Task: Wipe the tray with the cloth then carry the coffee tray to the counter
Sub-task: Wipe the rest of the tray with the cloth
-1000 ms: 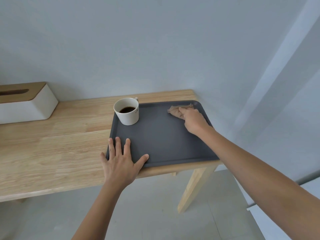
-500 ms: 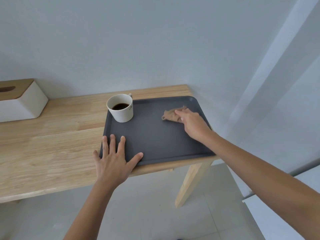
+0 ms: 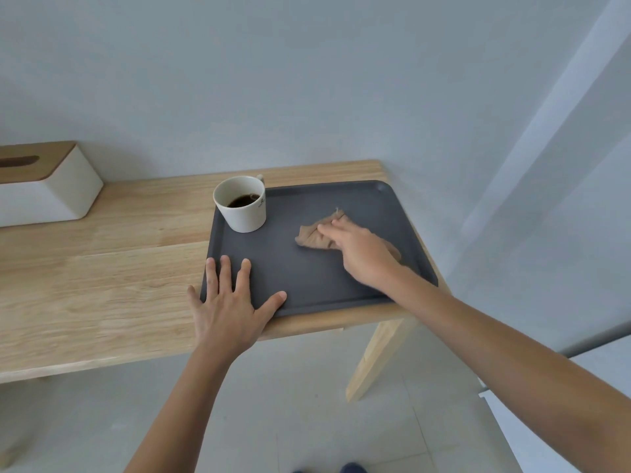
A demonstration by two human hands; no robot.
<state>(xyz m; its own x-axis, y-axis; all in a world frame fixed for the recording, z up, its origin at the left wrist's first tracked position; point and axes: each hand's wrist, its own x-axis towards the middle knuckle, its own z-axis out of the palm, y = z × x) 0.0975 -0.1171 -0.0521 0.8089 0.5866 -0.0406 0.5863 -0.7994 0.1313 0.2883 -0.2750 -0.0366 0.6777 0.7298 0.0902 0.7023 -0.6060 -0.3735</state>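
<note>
White tissue box at far left of wooden table. Left hand flat, fingers spread, pressing near-left corner of dark tray. White coffee cup upright in tray's far-left corner. Right hand palm-down, fingers together, pressing brown cloth onto tray's middle-right

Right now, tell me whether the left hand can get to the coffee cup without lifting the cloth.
Probably yes. The left hand lies flat on the tray's near-left corner, and the cup stands in the far-left corner, bare tray between them. The right hand and cloth sit off to the right.
</note>
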